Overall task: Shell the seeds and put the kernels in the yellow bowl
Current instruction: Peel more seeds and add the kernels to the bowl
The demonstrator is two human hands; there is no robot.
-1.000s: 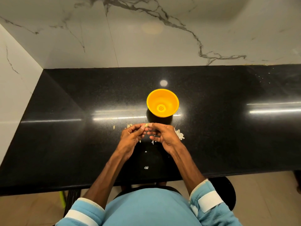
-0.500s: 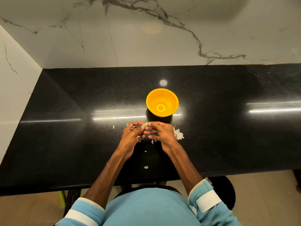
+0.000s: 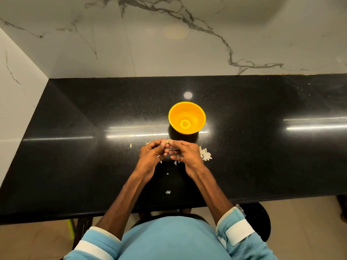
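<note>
In yellow bowl [image 3: 196, 112]: maybe 1 kernel [image 3: 185, 124], ctr btm.

A wide-angle head-worn camera looks forward and steeply down, close above the glossy black stone counter [image 3: 75, 147]. The round yellow plastic bowl [image 3: 197, 113] sits mid-frame, the white veined marble wall [image 3: 169, 53] above.

No text, number or brand mark is showing legibly anywhere, whether on the yellow bowl [image 3: 175, 113], the black countertop [image 3: 262, 151], the marble wall [image 3: 169, 57] or the blue sleeves [image 3: 246, 241]
</note>
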